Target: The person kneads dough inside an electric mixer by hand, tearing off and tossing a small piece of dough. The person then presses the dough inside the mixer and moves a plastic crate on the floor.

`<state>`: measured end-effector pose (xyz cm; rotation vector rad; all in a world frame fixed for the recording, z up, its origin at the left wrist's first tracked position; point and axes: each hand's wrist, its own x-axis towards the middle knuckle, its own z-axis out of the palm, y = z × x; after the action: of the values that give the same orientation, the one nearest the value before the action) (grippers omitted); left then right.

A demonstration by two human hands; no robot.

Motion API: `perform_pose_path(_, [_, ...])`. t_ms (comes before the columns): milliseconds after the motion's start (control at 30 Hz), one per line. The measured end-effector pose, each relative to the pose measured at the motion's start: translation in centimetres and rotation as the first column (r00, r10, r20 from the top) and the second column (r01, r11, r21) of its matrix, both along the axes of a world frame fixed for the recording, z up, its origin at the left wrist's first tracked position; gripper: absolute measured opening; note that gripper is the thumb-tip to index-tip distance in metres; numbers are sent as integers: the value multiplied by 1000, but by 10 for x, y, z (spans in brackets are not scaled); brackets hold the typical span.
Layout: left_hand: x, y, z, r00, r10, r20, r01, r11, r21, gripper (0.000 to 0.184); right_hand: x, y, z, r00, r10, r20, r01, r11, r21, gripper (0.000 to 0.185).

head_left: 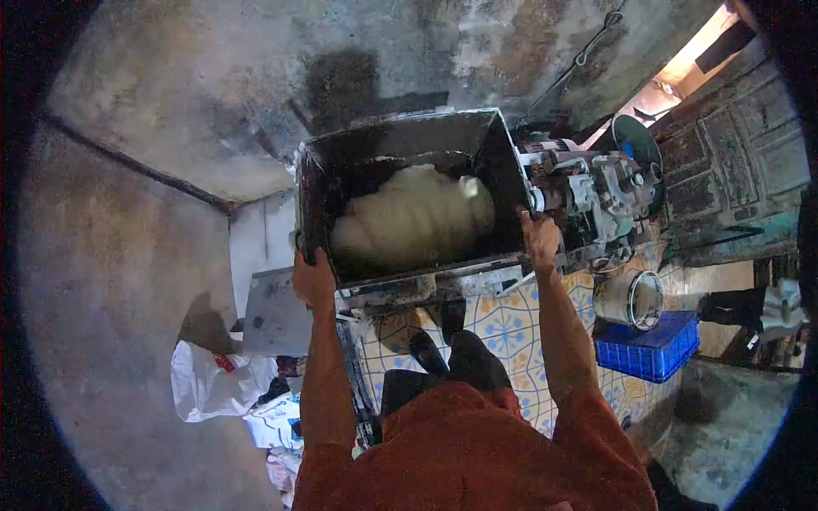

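Note:
A large pale mass like dough [413, 217] lies inside a dark metal trough [388, 136] in front of me. My left hand [314, 279] grips the near left corner of the trough, its fingers over the rim. At the near right corner, my right hand [541, 238] is closed on the trough's edge. Neither hand touches the pale mass. Machinery with metal parts [601, 200] stands against the trough's right side, close to my right hand.
A blue crate [648, 347] sits on the patterned tile floor [503, 328], with a round clear container [644, 300] beside it. White sacks [213, 383] lie at the lower left, below a grey panel [277, 313]. A wooden door [724, 162] is at the right.

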<state>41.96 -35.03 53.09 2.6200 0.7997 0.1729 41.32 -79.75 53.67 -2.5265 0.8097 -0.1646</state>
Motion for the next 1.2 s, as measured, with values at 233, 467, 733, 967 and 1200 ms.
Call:
perform_pose_path(233, [-1,-7,19,995,35,-98,-51,985,-167,62,-4,4,6,998,-12,62,13,1000,-18,67])
perform_pose_path(467, [3,7,-12,996,25,-88,-32,997,-71,61,2,-2,-10,995,-96,31,95,995,37,58])
perform_pose_path(733, [0,4,-11,1000,2,-24,-4,996,-91,65,0,3,-3,997,-63,42,64,998,-26,61])
perform_pose_path(967, [-1,-4,16,999,-38,-19,31,958,-285,64,-5,10,21,997,27,67,-28,999,23,63])
perform_pose_path(1200, [-4,3,-2,999,-16,33,17,1000,-13,66,-3,4,6,996,26,91,-26,1000,2,51])
